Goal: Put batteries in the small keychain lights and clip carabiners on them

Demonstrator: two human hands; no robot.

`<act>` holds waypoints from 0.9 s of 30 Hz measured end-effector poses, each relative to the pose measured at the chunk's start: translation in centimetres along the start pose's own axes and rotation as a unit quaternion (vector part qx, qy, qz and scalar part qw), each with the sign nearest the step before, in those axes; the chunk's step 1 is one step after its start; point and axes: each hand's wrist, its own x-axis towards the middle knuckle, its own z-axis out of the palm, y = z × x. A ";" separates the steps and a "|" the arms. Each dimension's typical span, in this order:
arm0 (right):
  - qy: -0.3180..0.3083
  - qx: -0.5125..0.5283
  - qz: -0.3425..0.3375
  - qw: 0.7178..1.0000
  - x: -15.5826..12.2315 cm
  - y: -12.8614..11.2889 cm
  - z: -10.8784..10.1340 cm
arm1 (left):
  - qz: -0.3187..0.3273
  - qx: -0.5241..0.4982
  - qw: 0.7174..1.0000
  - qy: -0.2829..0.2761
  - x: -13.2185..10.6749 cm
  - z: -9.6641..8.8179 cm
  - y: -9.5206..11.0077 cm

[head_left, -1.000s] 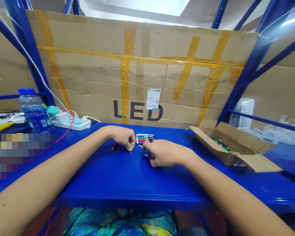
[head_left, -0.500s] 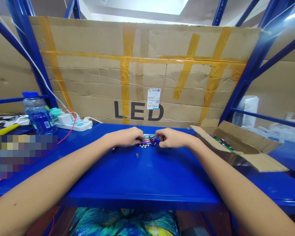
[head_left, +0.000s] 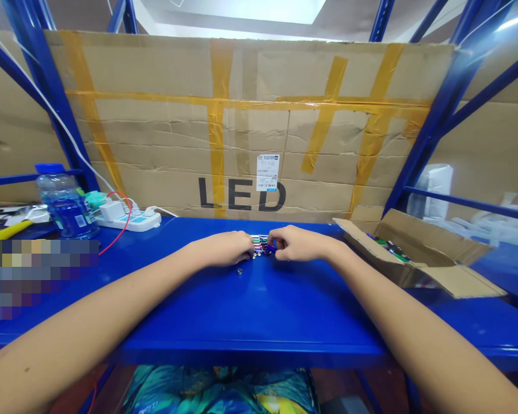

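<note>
My left hand (head_left: 235, 248) lies at the left end of a row of slim, shiny tubes (head_left: 257, 244) in several colours. Its fingers are bent and closed over that end; what they grip is hidden. On the opposite side, my right hand (head_left: 294, 242) pinches a small dark-blue, stick-like piece (head_left: 271, 249) between thumb and fingers. A few tiny silvery round parts (head_left: 254, 256) show below the tubes, partly covered by my left hand. One small metal part (head_left: 239, 271) lies apart on the blue table (head_left: 259, 310), nearer to me.
An open cardboard box (head_left: 440, 244) with small coloured parts stands at the right. At the left are a bottle of blue liquid (head_left: 69, 201), a white power strip (head_left: 133, 221) and a red cable (head_left: 123, 230). A big taped cardboard sheet (head_left: 176, 149) closes off the back.
My left hand has shifted slightly right and nearer to me, now covering some of the silvery parts. My right hand has barely moved and keeps the blue piece. The view has shifted a little.
</note>
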 end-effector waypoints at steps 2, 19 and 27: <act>0.006 0.003 -0.002 1.000 0.0 0.0 0.0 | -0.006 -0.015 1.000 -0.007 -0.1 -0.1 0.1; 0.007 0.188 -0.021 0.982 0.7 -0.5 1.5 | -0.091 -0.112 0.985 -0.097 -1.1 -1.5 -0.9; -0.023 0.218 -0.054 0.974 0.9 -0.2 1.8 | -0.093 -0.113 0.984 -0.104 -1.2 -1.6 -0.6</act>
